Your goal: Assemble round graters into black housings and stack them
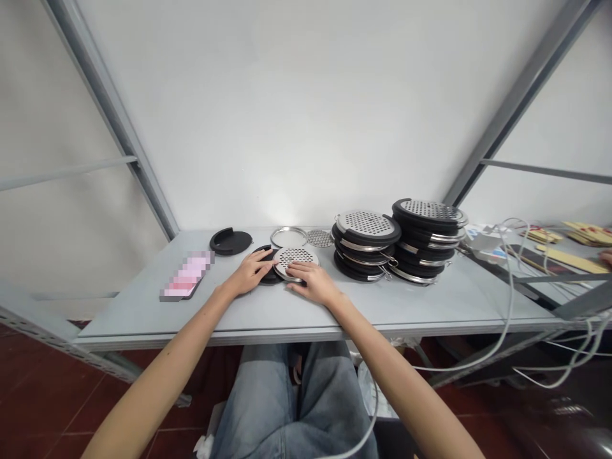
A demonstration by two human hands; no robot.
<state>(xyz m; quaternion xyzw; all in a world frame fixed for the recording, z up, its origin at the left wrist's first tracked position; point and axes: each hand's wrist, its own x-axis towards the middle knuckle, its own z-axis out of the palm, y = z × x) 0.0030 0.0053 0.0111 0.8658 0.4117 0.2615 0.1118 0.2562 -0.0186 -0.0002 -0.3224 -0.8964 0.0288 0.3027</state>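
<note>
My left hand lies over a black round holder, its fingers across the top and the thumb reaching towards a metal disc. That perforated metal disc, grater-like with a shiny rim, overlaps the holder's right side. My right hand grips the disc's near right edge, fingers on top and thumb at the front. Whether the disc sits inside the holder is hidden. Behind it lie a shiny metal ring and a loose perforated plate. Another black holder rests at the back left.
Two stacks of black-edged perforated discs, a nearer stack and a taller stack, stand on the right. A phone lies left on the grey table. A white cable hangs at right. Another person's hand shows at the far right.
</note>
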